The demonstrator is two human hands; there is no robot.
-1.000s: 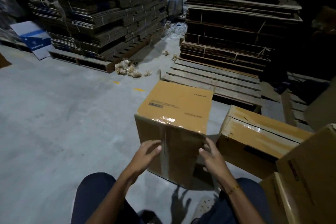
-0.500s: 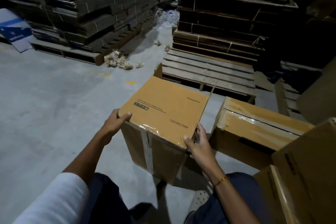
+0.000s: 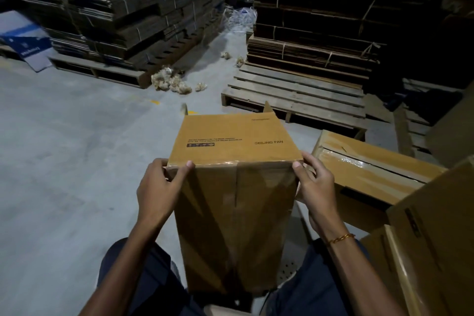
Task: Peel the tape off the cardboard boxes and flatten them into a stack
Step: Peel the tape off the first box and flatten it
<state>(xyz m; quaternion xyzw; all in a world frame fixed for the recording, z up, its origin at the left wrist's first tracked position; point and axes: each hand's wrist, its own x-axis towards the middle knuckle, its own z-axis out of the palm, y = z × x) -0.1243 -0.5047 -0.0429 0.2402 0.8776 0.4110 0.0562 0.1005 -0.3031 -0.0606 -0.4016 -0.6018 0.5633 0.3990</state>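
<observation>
A tan corrugated cardboard box [image 3: 234, 182] stands between the person's knees, its smooth top face printed "CEILING FAN". Glossy clear tape [image 3: 237, 182] runs down the centre seam of its near face and along the top near edge, wrinkled and shiny. The left hand [image 3: 160, 187] grips the box's upper left corner, thumb curled onto the near face and fingers wrapped round the side. The right hand [image 3: 316, 187] holds the upper right corner, thumb at the edge, fingers curled behind; a gold bracelet [image 3: 339, 238] circles its wrist. Just right lies a second taped box [image 3: 372, 174]. Beyond stand a slatted wooden pallet [image 3: 297, 95] and bundled stacks of flattened cardboard [image 3: 320, 20] on grey concrete floor [image 3: 64, 161].
</observation>
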